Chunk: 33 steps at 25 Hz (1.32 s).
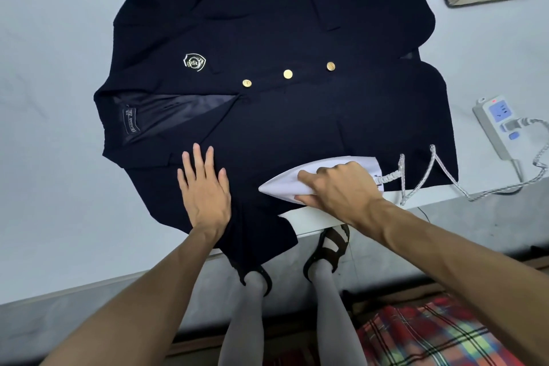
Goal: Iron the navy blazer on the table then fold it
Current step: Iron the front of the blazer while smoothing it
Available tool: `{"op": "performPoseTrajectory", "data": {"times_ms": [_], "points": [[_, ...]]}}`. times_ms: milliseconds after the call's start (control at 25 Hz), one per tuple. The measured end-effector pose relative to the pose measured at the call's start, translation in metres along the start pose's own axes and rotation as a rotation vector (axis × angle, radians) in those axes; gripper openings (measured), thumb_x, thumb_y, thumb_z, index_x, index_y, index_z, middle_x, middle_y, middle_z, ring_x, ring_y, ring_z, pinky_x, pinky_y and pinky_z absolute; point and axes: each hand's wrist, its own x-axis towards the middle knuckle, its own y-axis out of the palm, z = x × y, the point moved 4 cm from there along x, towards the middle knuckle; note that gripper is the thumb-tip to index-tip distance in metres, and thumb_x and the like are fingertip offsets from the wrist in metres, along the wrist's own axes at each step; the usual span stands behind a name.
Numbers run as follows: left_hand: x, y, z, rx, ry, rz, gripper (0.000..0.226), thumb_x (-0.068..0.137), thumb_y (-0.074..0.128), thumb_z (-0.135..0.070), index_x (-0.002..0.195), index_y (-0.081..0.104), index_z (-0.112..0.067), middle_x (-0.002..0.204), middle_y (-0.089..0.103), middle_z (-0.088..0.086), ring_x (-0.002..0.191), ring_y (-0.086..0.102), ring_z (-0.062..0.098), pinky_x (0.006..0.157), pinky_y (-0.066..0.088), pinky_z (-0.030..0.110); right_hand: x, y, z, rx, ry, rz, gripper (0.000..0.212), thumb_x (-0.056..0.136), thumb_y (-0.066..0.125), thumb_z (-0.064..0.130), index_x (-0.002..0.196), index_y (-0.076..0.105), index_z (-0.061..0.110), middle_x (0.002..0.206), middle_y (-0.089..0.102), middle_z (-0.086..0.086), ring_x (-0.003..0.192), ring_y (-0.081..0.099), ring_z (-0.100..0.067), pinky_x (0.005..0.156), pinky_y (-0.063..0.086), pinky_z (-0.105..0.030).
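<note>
The navy blazer (297, 116), cut from matte, faintly pebbled cloth, is lying front-up and buttoned across the middle of the smooth white table (59, 92). Its long axis is running from 9 o'clock to 3 o'clock, with the collar pointing to 9 o'clock and the hem to 3 o'clock. One sleeve is stretching toward 12 o'clock and the other is hanging over the table's near edge at 6 o'clock. Three round gold metal buttons (287, 74) are shining in a row along the centre. A gold-stitched shield-shaped crest (194, 62) is sitting on the chest at 10 o'clock. A glossy blue satin lining (184, 110) is showing in the open V of the lapels, beside a small woven label (132, 121) whose lettering is too small to read. The left hand (205, 187) is pressing flat on the cloth at 7 o'clock, fingers straight and slightly spread. The right hand (341, 184) is gripping the white wedge-shaped plastic iron (285, 184), fingers curled over its top. The iron is resting on the blazer at 5 o'clock with its tip pointing to 9 o'clock. A silvery braided cord (416, 175) is looping from the iron's heel toward a white-and-blue power strip (493, 125) at 3 o'clock, where it appears to be plugged in.
</note>
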Motion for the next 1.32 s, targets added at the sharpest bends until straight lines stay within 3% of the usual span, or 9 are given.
{"op": "performPoseTrajectory", "data": {"times_ms": [80,320,440,600,760,880,1120,1240,1320], "points": [[0.001,0.0,0.0,0.004,0.002,-0.004,0.053,0.106,0.031,-0.033,0.156,0.023,-0.017,0.166,0.011,0.005,0.153,0.008,0.029,0.123,0.014,0.048,0.003,0.002,0.008,-0.01,0.008,0.012,0.039,0.093,0.043,0.061,0.09,0.055,0.024,0.057,0.058,0.002,0.043,0.04,-0.024,0.044,0.016,-0.027],[0.003,0.002,0.002,0.007,0.007,-0.007,0.053,0.106,0.031,-0.032,0.156,0.024,-0.018,0.166,0.011,0.005,0.153,0.008,0.028,0.123,0.012,0.047,0.014,0.012,0.02,0.018,-0.021,-0.035,0.04,0.083,0.058,0.064,0.081,0.059,0.024,0.044,0.053,0.002,0.034,0.048,-0.023,0.044,0.017,-0.025],[0.002,0.001,0.001,0.03,0.005,-0.01,0.053,0.106,0.031,-0.032,0.156,0.024,-0.017,0.166,0.011,0.005,0.153,0.008,0.028,0.123,0.014,0.047,0.001,0.014,0.0,-0.002,0.006,0.0,0.038,0.085,0.057,0.061,0.081,0.058,0.023,0.044,0.052,0.001,0.035,0.047,-0.024,0.044,0.015,-0.025],[0.002,0.0,0.0,0.029,0.003,0.012,0.052,0.106,0.031,-0.03,0.156,0.024,-0.017,0.166,0.01,0.006,0.153,0.007,0.029,0.123,0.013,0.049,-0.016,0.012,-0.027,-0.015,0.08,0.022,0.038,0.085,0.058,0.059,0.076,0.055,0.022,0.044,0.049,0.003,0.034,0.03,-0.024,0.042,0.016,-0.024],[0.001,-0.012,-0.021,-0.096,-0.05,-0.014,0.048,0.104,0.039,-0.022,0.15,0.033,-0.009,0.164,0.018,0.011,0.152,0.011,0.029,0.123,0.012,0.047,-0.011,0.014,-0.009,0.006,0.067,0.016,0.039,0.085,0.05,0.061,0.078,0.057,0.023,0.047,0.05,0.003,0.034,0.039,-0.022,0.043,0.014,-0.025],[-0.006,-0.008,-0.047,-0.136,0.001,-0.011,0.052,0.105,0.033,-0.029,0.153,0.026,-0.01,0.165,0.016,0.008,0.153,0.01,0.024,0.124,0.011,0.043,-0.006,0.015,0.003,0.016,0.052,0.035,0.038,0.085,0.058,0.058,0.075,0.054,0.022,0.046,0.047,0.004,0.034,0.03,-0.022,0.044,0.006,-0.024],[-0.009,0.005,-0.047,-0.048,0.009,-0.007,0.057,0.106,0.021,-0.038,0.156,0.02,-0.011,0.166,0.012,0.007,0.153,0.009,0.024,0.124,0.013,0.045,-0.038,0.02,-0.052,0.074,0.195,0.035,0.038,0.083,0.064,0.055,0.078,0.058,0.018,0.046,0.05,-0.001,0.032,0.045,-0.026,0.04,0.02,-0.023],[-0.009,0.006,-0.051,-0.03,0.014,0.0,0.057,0.106,0.023,-0.036,0.156,0.021,-0.009,0.165,0.013,0.009,0.153,0.01,0.026,0.123,0.015,0.047,-0.06,0.013,-0.075,0.059,0.367,0.037,0.038,0.084,0.063,0.057,0.079,0.056,0.02,0.046,0.052,0.0,0.035,0.048,-0.028,0.043,0.015,-0.022],[-0.009,0.003,-0.052,-0.039,-0.012,-0.005,0.055,0.106,0.028,-0.031,0.155,0.024,-0.007,0.164,0.015,0.012,0.152,0.011,0.028,0.123,0.016,0.048,-0.067,0.011,-0.072,0.045,0.431,0.019,0.039,0.089,0.052,0.062,0.085,0.055,0.023,0.053,0.057,0.002,0.042,0.054,-0.027,0.044,0.013,-0.026]]}}
